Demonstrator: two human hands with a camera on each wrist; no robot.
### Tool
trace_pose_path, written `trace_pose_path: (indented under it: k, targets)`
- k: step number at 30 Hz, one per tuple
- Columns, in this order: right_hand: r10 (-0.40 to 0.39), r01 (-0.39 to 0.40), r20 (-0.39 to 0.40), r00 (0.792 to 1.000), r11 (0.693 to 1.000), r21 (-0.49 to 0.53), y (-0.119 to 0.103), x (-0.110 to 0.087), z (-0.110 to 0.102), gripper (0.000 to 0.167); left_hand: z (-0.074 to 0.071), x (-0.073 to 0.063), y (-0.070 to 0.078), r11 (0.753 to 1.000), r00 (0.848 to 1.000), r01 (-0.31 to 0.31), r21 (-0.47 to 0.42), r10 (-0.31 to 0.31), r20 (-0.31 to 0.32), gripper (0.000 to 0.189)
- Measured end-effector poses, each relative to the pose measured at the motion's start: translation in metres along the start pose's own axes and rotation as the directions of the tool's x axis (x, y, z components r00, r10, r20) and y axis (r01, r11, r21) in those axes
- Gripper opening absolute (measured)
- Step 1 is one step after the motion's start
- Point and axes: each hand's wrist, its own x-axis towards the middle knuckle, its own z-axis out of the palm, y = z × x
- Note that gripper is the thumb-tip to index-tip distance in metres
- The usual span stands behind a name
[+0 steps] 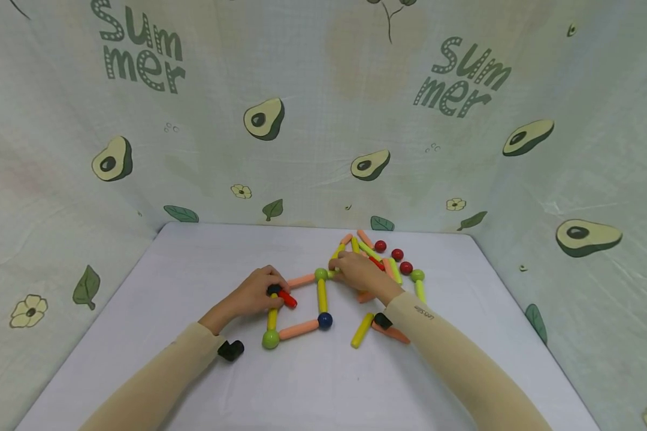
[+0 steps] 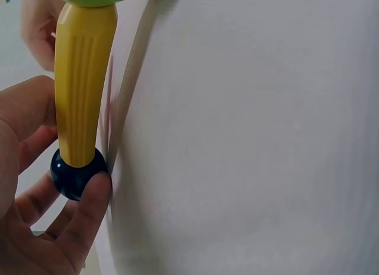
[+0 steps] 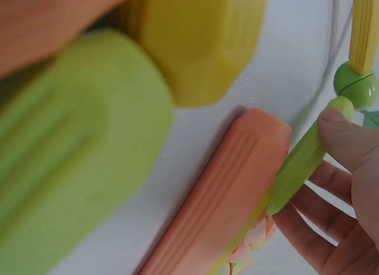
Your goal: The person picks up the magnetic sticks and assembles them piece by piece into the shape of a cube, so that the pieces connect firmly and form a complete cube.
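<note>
A four-sided frame of sticks and balls lies on the table, with yellow sticks (image 1: 322, 296) and orange sticks (image 1: 299, 330) along its sides. My left hand (image 1: 257, 293) grips the dark blue ball (image 2: 76, 179) at its far left corner, thumb and fingers round it. A short red stick (image 1: 288, 299) sticks out beside those fingers. At the far right corner is a green ball (image 1: 321, 275). My right hand (image 1: 358, 272) pinches a light green stick (image 3: 305, 159), whose end meets that green ball. Another green ball (image 1: 271, 339) and a dark blue ball (image 1: 325, 321) form the near corners.
Several loose sticks lie piled around and beyond my right hand, among them a light green one (image 1: 396, 272). Red balls (image 1: 397, 255) sit behind, and a green ball (image 1: 417, 275) joins another stick. Nearer lie a yellow stick (image 1: 362, 330) and an orange stick (image 1: 395, 334). Patterned cloth walls surround the table.
</note>
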Motion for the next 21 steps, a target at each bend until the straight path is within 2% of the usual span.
trace_pose_path:
  k: [6,11,21]
  targets:
    - [-0.06,0.061,0.022,0.998,0.997,-0.038,0.0,-0.003,-0.0035,0.029,0.0006,0.0014,-0.0016,1.0,1.0,0.002,0.026,-0.002,-0.005,0.018]
    - [-0.1,0.1,0.013,0.995,0.995,-0.029,-0.0002,-0.0034,-0.0059,0.027,-0.0007,0.0016,-0.0027,0.999,1.0,-0.009,0.036,0.009,0.0,0.016]
    - [-0.109,0.11,0.019,0.994,0.992,-0.059,-0.0012,-0.0024,-0.0056,0.026,-0.0039,0.0013,0.0032,0.997,0.999,-0.038,0.067,0.036,0.033,0.014]
